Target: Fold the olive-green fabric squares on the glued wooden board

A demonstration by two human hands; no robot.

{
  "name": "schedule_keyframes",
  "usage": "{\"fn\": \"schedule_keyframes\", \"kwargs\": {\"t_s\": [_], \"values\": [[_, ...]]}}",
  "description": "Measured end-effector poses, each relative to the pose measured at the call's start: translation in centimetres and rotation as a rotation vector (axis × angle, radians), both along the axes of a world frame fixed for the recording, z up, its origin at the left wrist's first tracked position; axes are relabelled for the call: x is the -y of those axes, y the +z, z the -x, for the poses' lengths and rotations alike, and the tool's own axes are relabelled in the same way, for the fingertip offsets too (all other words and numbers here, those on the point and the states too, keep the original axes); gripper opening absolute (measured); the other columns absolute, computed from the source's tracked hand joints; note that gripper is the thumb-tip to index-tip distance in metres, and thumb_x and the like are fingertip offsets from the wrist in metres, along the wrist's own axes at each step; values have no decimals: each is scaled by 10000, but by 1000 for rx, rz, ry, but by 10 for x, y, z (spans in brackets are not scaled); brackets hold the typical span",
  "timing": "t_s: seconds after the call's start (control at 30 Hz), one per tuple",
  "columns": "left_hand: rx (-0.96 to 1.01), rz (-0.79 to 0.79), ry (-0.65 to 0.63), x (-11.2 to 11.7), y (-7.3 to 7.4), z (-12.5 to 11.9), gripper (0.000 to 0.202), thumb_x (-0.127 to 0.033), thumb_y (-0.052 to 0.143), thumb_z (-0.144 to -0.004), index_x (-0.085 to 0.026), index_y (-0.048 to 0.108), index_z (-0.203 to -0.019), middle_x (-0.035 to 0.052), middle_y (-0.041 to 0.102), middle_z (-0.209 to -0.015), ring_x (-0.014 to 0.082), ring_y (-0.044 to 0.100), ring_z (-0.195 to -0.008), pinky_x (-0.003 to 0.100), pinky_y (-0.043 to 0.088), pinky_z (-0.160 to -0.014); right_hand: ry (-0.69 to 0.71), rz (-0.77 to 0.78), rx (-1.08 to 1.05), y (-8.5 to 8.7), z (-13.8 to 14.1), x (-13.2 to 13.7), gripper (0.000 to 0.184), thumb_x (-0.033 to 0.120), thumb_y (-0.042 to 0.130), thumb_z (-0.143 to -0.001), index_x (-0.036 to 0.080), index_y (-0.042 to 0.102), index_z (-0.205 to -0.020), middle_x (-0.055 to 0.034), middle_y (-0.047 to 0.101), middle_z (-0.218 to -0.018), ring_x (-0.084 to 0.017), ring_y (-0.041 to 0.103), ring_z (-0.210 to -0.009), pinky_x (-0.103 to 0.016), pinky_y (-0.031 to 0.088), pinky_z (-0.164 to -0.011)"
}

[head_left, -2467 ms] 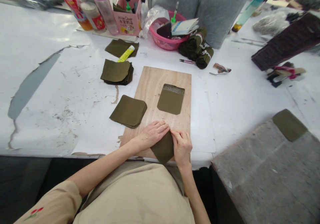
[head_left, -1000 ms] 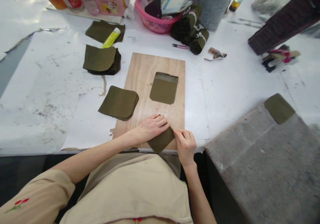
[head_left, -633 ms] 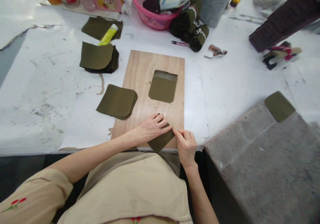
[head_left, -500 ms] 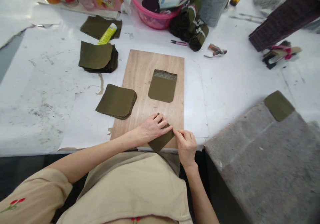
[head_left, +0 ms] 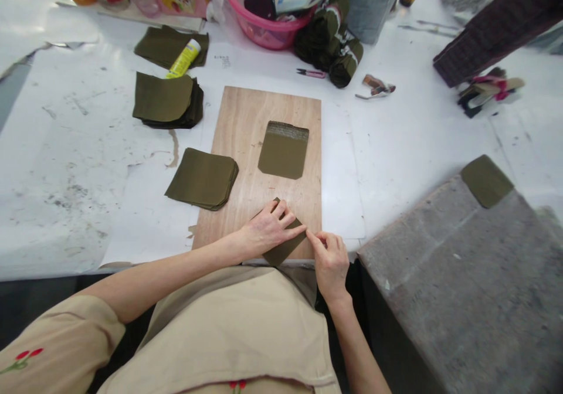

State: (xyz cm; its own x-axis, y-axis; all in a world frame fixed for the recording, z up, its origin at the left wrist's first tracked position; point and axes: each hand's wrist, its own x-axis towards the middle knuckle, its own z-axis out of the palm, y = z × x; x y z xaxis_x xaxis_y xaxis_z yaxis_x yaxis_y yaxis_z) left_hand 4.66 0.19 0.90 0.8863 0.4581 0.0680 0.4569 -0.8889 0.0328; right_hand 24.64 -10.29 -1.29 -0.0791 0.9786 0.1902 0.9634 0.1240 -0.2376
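An olive-green fabric piece lies turned cornerwise at the front of the wooden board. My left hand rests flat across it, fingers stretched out and pressing it down. At the piece's right corner, my right hand is closed, thumb and forefinger pinching the edge beside the left fingertips. Further up the board sits another olive piece with cut lower corners and a greyish, shiny strip along its top. A stack of olive pieces overlaps the board's left edge.
Behind on the left are more olive stacks and a yellow glue tube. A pink basket, dark yarn bundles and small snips lie at the back. A grey block with one olive piece stands right.
The view has shifted slightly. Both hands keep nearly the same place on the fabric piece, with the left fingers still flat and the right still pinching the corner.
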Motion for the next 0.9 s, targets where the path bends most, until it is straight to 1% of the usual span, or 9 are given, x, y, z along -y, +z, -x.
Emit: {"fn": "schedule_keyframes", "kwargs": {"t_s": [0.1,0.17,0.3,0.37,0.43,0.6,0.7,0.83,0.9], "values": [[-19,-3,-7,0,1,0,448,-166,523,-924,-325,459,-1338,96,562,-1122,307,506,-1139,506,407,-942,-5,4,41,3,-1,3,350,139,536,-919,299,644,-1211,-49,601,-934,-173,493,-851,-295,399,-772],[-19,-2,-17,-1,3,0,442,-169,520,-927,-325,465,-1337,92,561,-1118,311,502,-1138,505,404,-944,-13,4,46,7,-3,5,317,141,535,-919,295,671,-1161,-49,608,-938,-169,506,-854,-295,394,-771],[3,11,-38,-5,4,4,428,-179,510,-938,-319,469,-1341,84,565,-1101,299,499,-1131,491,402,-949,-88,-11,-43,17,-8,6,251,158,498,-941,249,706,-1047,-47,630,-924,-158,537,-856,-291,404,-785],[18,20,-42,-6,2,5,426,-173,500,-944,-316,467,-1343,81,568,-1091,285,497,-1129,479,400,-953,-144,-17,-105,21,-8,3,245,185,477,-956,227,686,-1077,-50,637,-938,-160,549,-872,-291,416,-802],[39,20,-39,-7,0,6,420,-166,492,-948,-305,464,-1343,81,570,-1093,276,492,-1137,470,394,-965,-165,-2,-138,24,-3,-3,244,217,465,-966,216,664,-1108,-56,640,-963,-169,555,-891,-296,422,-817],[66,41,-12,-9,-3,9,323,-161,488,-949,-199,517,-1268,102,577,-1105,267,500,-1132,418,407,-965,-150,71,-120,25,23,-24,211,278,480,-963,219,655,-1067,-62,642,-983,-193,549,-916,-309,414,-817],[85,84,11,-11,-1,13,300,-153,518,-935,-154,528,-1236,106,578,-1135,248,509,-1134,389,406,-982,-182,117,-83,22,37,-35,170,295,520,-944,226,640,-1041,-57,642,-979,-203,542,-919,-311,399,-786],[120,112,67,-16,0,24,303,-150,552,-917,-149,544,-1220,113,553,-1226,245,490,-1197,398,380,-1037,-244,219,-88,23,40,-47,98,297,554,-925,217,611,-918,-28,648,-877,-192,558,-842,-297,370,-703],[134,98,112,-18,-1,29,305,-137,551,-910,-147,556,-1215,123,545,-1252,256,481,-1219,409,381,-1044,-246,284,-116,25,37,-51,112,303,559,-919,224,593,-847,-9,643,-819,-177,564,-793,-288,348,-660]]}}
